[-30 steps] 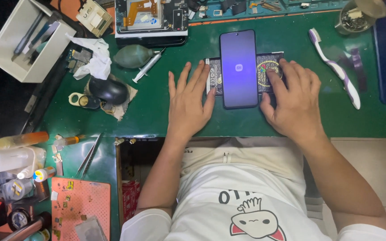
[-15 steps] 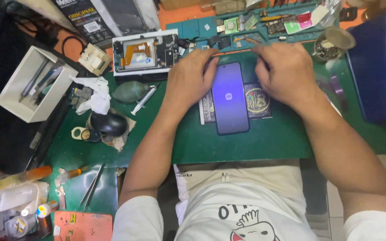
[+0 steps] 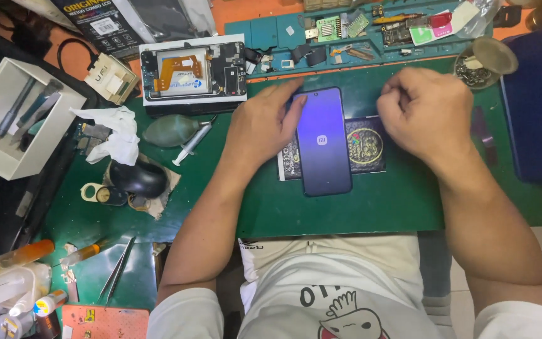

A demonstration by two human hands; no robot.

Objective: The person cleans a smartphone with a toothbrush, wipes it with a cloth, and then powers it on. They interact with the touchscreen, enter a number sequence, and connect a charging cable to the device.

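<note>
Pressing our flat left hand against the phone's upper left edge, we steady it on the dark pad at mat centre, while our loosely curled right hand hovers beside it, grasping nothing visible.

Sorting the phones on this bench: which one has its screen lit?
The smartphone under the left hand, glowing purple. The opened phone by the white box lies disassembled, insides showing.

Lit smartphone flat, face-up, lengthwise on green mat.
</note>
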